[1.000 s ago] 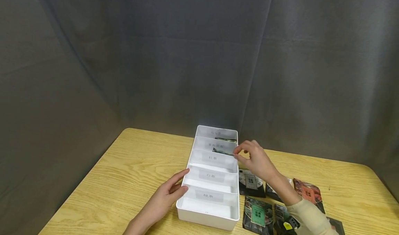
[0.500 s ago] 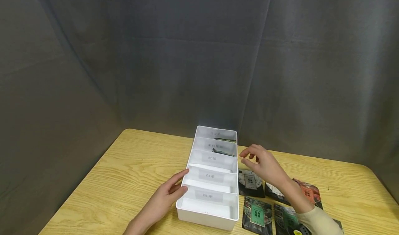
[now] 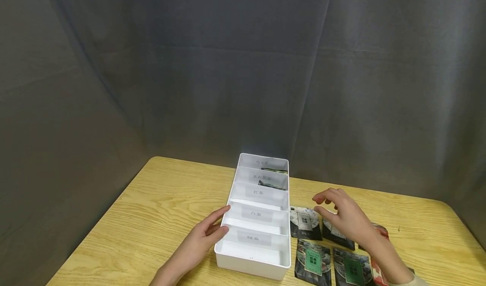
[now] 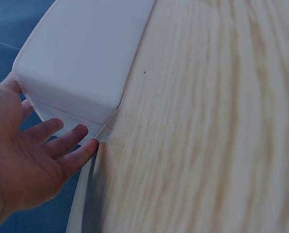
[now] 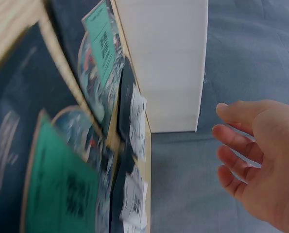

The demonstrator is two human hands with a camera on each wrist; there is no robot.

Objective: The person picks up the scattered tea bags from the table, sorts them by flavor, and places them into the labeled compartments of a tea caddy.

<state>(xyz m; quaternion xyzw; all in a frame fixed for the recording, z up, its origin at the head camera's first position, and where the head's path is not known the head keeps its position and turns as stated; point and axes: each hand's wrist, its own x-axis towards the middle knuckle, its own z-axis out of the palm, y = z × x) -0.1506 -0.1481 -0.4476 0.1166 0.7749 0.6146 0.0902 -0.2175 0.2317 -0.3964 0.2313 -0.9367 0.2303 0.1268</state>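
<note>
Above dark packets (image 3: 336, 236) hovers the right hand (image 3: 343, 213).

wood-grain table (image 3: 163, 201) | white five-compartment box (image 3: 252, 267) | flat printed packets (image 3: 313, 261) beside it

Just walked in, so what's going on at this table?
A person is working with a divided white box on a wooden table. Their left hand touches its left side. Their right hand, holding nothing, hovers by the flat packets lying to the box's right. Dark edges of packets show in the two farthest compartments.
</note>
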